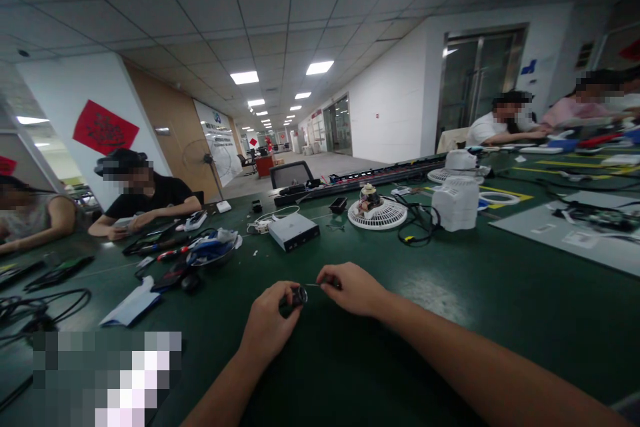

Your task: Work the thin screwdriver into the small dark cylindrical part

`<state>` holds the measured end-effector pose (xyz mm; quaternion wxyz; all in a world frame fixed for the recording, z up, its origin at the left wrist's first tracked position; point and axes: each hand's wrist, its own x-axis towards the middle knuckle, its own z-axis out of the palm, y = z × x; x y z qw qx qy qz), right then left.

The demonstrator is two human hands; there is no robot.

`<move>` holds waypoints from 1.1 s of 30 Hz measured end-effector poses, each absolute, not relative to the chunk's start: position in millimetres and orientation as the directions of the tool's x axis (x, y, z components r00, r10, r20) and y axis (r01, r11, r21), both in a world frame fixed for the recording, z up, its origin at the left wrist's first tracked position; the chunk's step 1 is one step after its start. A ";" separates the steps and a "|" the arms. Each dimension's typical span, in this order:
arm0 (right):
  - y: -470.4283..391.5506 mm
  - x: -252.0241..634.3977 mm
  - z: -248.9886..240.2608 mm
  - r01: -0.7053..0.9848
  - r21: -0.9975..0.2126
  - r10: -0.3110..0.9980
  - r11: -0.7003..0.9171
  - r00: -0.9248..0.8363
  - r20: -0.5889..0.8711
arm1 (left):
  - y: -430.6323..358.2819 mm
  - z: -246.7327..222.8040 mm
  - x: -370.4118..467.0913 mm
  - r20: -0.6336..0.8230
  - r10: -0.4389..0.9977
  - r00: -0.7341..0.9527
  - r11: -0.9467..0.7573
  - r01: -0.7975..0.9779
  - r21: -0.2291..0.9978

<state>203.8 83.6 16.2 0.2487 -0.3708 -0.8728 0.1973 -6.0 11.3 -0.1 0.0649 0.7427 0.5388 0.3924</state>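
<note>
Between the thumb and fingers of my left hand (270,320) is a small black cylindrical part (299,295) with a shiny round end, perhaps a lens. That end faces right. My right hand (355,288) is closed on a thin screwdriver (313,285), its handle mostly hidden in the fingers. The metal shaft points left at the black part, and the tip is close to it; whether they touch I cannot tell. Both hands are just above the green table (365,360).
Beyond my hands stand a silver drive box (294,232), a small black tray (339,205), a white fan grille with a motor (377,213) and a white housing (455,203). Cables and a blue cloth bundle (215,247) lie left. A grey sheet (565,227) is right. Other people sit around.
</note>
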 end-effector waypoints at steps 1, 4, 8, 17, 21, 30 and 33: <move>83.5 205.8 17.6 0.550 -0.499 0.726 0.669 -0.626 0.284 | 12.0 -0.3 -7.1 0.511 0.854 0.098 -0.397 0.756 0.520; 82.3 207.6 19.5 0.507 -0.460 0.662 0.729 -0.692 0.287 | 12.7 -0.7 -8.7 0.499 0.863 0.084 -0.374 0.770 0.517; 81.2 204.7 18.2 0.480 -0.429 0.625 0.765 -0.712 0.318 | 10.8 -0.6 -7.5 0.489 0.859 0.153 -0.413 0.771 0.484; 78.3 204.1 21.1 0.530 -0.378 0.632 0.759 -0.741 0.228 | 10.3 1.9 -4.9 0.526 0.803 0.281 -0.486 0.820 0.303; 77.1 205.5 24.6 0.722 -0.272 0.770 0.636 -0.617 0.163 | 10.7 3.2 -5.8 0.541 0.789 0.290 -0.467 0.856 0.223; 82.0 196.5 16.0 0.734 -0.402 0.836 0.547 -0.502 0.221 | 14.6 3.5 -13.3 0.396 0.918 -0.002 -0.167 0.905 0.392; 80.8 190.1 11.0 0.686 -0.396 0.786 0.610 -0.586 0.194 | 15.4 1.8 -14.2 0.373 0.927 -0.045 -0.135 0.887 0.441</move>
